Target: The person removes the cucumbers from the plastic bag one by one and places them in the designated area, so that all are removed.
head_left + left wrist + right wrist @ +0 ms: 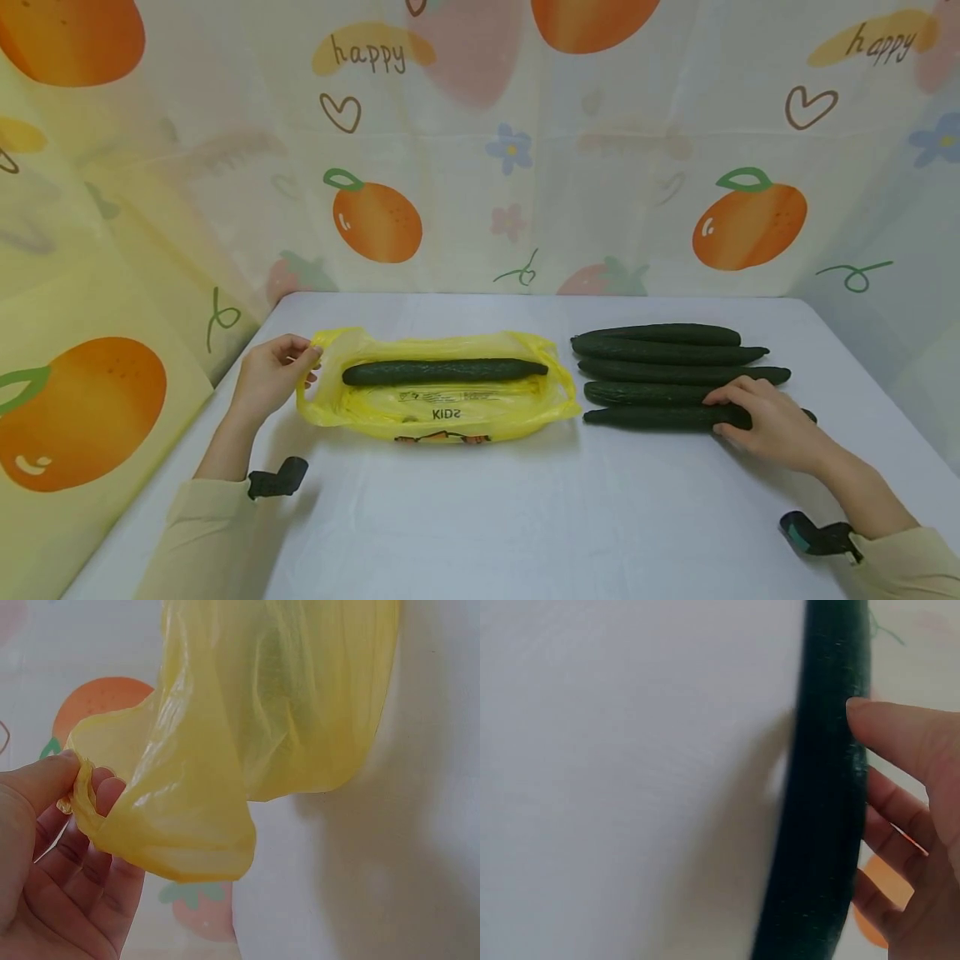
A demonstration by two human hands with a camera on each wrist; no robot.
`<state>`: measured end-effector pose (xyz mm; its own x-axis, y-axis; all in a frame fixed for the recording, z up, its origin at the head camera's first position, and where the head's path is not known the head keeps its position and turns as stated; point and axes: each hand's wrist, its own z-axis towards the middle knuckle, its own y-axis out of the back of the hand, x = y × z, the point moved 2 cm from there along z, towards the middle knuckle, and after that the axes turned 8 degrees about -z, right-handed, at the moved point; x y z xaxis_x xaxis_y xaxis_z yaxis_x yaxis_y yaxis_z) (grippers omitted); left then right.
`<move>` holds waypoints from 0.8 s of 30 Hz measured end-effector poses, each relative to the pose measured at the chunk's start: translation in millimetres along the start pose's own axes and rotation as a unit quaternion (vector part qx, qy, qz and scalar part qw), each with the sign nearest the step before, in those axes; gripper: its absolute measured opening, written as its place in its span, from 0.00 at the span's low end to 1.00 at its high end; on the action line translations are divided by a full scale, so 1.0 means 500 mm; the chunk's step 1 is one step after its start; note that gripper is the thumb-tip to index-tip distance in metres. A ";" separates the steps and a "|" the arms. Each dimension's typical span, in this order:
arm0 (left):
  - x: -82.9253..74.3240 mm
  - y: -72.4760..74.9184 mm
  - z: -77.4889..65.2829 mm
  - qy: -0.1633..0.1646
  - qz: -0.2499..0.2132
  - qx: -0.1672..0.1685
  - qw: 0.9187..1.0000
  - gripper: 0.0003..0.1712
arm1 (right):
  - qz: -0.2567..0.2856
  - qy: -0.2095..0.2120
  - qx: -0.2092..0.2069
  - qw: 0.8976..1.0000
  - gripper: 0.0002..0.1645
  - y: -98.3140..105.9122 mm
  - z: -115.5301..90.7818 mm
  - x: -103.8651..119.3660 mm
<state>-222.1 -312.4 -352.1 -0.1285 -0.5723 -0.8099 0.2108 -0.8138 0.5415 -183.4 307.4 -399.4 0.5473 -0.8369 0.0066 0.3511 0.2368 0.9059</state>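
On the left, my left hand [272, 377] pinches the edge of a yellow plastic bag [442, 427] between thumb and fingers. The left wrist view shows the gathered plastic under the thumb. The bag lies spread with its opening up, and one dark green cucumber [444, 372] lies lengthwise in it. To the right, my right hand [772, 423] holds the nearest cucumber [652, 418] of a row, thumb on the near side and fingers over the far side. In the right wrist view, the thumb presses that cucumber [821, 787]; the fingers are partly hidden behind it.
Several more cucumbers [675, 373] lie side by side just beyond the held one, right of the bag. All this stands on a white-covered table [480, 508]. A fruit-print curtain [465, 150] hangs along the back and sides. Each wrist wears a small black camera [279, 478].
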 end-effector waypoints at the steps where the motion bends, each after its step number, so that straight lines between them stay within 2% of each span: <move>1: 0.000 0.000 0.000 0.000 0.000 0.001 1.000 0.15 | 0.003 -0.001 0.002 1.000 0.24 0.003 0.001 0.001; 17: -0.002 -0.001 0.000 -0.001 0.001 0.003 1.000 0.17 | 0.050 0.000 0.003 0.999 0.21 0.039 0.043 0.032; 24: -0.003 -0.003 -0.001 -0.005 -0.001 0.007 1.000 0.16 | 0.079 0.016 -0.022 0.997 0.23 0.052 0.066 0.056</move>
<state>-221.5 -310.0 -351.7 -0.1382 -0.5713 -0.8090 0.1979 -0.8163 0.5427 -183.9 273.8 -361.8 0.6219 -0.7717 0.1330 0.2919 0.3861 0.8751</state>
